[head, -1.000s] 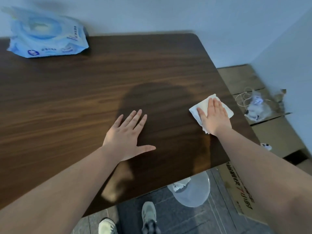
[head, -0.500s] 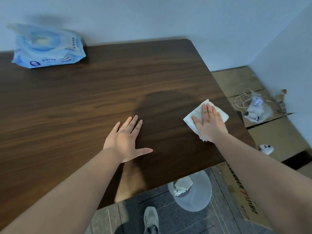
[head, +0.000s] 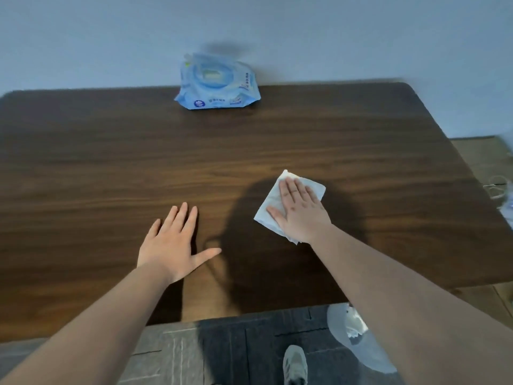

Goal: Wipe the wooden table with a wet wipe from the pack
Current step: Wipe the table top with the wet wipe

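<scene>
I count one bench (head: 111, 151), one pack of wipes (head: 218, 84), one loose wipe (head: 273, 202) and my two hands. The bench is dark brown wood with long streaky grain and rounded far corners. The pack is soft, glossy blue plastic, puffy and roughly rectangular, with an oval lid on top; it sits at the far edge near the wall, well apart from my hands. The wipe is white, thin and creased, a crumpled square lying flat on the bench right of centre. My right hand (head: 299, 212) presses flat on it, fingers straight and together, gripping nothing. My left hand (head: 172, 245) rests palm down on bare wood, fingers stretched, thumb spread out, empty. Below the near edge I see grey floor tiles (head: 222, 351) and one grey shoe (head: 295, 365).
</scene>
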A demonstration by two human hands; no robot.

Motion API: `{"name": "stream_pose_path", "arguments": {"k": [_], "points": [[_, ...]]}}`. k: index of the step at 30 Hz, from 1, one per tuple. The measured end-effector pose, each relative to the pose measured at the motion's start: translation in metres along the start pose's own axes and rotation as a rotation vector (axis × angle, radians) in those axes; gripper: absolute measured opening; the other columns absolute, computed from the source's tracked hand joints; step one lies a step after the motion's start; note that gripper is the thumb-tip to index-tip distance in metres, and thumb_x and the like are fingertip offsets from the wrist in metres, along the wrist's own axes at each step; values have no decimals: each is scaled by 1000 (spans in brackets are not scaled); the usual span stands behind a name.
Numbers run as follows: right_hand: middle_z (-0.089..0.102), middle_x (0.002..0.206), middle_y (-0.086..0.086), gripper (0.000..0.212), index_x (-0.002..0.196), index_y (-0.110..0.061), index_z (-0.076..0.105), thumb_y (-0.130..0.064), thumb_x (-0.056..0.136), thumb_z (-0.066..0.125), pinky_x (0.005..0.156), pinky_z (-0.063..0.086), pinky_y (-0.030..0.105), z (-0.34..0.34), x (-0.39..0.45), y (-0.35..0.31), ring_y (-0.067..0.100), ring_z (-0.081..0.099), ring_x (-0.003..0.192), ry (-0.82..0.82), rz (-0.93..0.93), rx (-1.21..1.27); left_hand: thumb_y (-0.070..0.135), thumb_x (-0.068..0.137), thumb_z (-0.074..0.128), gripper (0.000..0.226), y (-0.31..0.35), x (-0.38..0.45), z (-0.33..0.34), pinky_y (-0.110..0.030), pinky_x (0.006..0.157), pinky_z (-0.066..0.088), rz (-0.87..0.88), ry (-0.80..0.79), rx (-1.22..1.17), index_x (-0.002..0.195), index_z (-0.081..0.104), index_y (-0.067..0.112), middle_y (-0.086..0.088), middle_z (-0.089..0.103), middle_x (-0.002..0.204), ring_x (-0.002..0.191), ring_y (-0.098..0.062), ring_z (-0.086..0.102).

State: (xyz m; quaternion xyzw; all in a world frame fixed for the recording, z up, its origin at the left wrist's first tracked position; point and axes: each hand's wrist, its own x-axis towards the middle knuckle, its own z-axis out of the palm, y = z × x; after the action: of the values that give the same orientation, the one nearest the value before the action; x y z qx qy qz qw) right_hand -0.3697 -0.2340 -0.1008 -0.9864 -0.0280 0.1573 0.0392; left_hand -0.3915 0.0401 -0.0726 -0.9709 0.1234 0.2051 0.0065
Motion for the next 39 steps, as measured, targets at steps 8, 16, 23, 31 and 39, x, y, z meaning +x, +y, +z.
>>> {"name": "stream_pose_path", "arguments": {"k": [8,16,23,31,39], "points": [[-10,160,3,74,149,-13,-8,-59,94,9,118,-8,37,10,43,-205,18,-14,146,-14,-299,-36,93,59,5,120,-181,-91,32,-42,119,7,-426,-28,-65,149,-11,15,-5,-11,159,145,-19,-9],[3,161,6,74,150,-12,3,-59,94,16,119,2,40,21,77,-393,23,0,147,38,-529,-90,101,44,13,143,-244,-109,59,-42,118,-1,-587,19,-198,145,-18,6,-12,-22,156,144,-26,-18],[-1,161,5,75,150,-12,1,-59,94,15,119,0,40,26,98,-493,21,-2,147,2,-680,-97,95,52,9,133,-246,-108,68,-40,114,-7,-551,135,-174,146,-16,4,-12,-14,158,145,-25,-14],[1,161,3,75,151,-15,3,-62,93,15,116,-4,36,24,75,-446,19,-2,147,18,-795,-128,96,54,19,133,-243,-112,65,-41,116,-1,-552,131,-197,148,-5,4,-13,-7,159,146,-26,-8],[-4,161,3,77,150,-14,-3,-63,92,11,116,-6,38,24,61,-329,19,-6,147,38,-415,-60,82,73,14,106,-188,-94,40,-38,119,5,-403,79,-156,149,-3,10,-6,-3,160,146,-19,-5]]}}
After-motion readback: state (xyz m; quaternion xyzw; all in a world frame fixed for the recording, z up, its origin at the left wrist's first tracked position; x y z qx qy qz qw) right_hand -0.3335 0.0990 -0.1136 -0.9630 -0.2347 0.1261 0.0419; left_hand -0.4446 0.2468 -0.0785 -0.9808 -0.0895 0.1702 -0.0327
